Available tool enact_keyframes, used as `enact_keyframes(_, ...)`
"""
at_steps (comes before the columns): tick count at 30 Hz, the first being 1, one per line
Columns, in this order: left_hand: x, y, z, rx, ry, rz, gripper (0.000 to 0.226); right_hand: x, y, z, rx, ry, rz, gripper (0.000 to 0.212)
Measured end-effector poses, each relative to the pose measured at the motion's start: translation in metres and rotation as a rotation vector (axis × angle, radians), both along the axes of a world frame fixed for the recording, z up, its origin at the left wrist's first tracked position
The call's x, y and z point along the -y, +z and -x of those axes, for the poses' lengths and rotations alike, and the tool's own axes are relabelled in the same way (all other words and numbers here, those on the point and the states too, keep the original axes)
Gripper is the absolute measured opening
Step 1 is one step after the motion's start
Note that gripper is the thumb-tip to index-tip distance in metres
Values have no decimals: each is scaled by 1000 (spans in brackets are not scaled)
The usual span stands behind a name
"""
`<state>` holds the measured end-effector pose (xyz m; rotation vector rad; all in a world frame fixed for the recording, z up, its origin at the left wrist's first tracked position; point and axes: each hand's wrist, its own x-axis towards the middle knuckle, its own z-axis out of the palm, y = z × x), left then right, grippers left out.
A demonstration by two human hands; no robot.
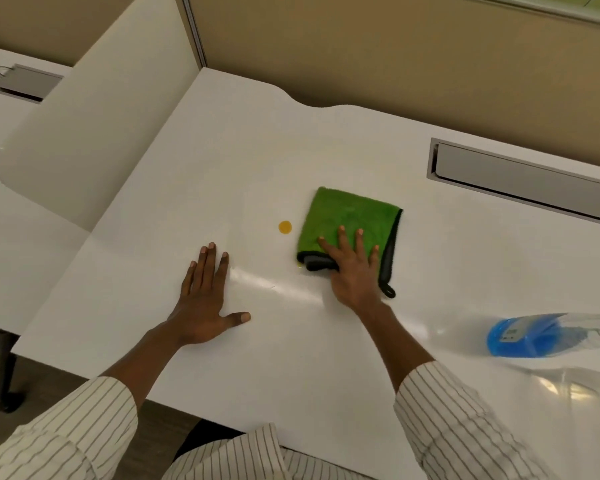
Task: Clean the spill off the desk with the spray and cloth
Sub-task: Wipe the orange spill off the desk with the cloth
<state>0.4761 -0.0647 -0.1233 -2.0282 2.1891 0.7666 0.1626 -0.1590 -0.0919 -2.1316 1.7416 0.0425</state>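
Note:
A small round orange-yellow spill (285, 227) sits on the white desk (222, 161). Just to its right lies a folded green cloth (347, 216) with a dark grey underside and a hanging loop. My right hand (352, 268) presses on the cloth's near part, fingers spread over it and the thumb at the folded near-left corner. My left hand (205, 296) lies flat and empty on the desk, left of the spill and nearer to me. The spray bottle (534, 336), clear with blue liquid, lies on its side at the right edge of view.
A grey cable hatch (520, 174) is set into the desk at the back right. A beige partition (395, 57) runs along the far edge, and a white divider panel (94, 133) stands to the left. The desk's front edge is close to my body.

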Motion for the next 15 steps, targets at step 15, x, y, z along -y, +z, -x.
enact_keyframes(15,-1,-8,-1,-6,-7,51,135,-42,6,60,77,-185,-28,74)
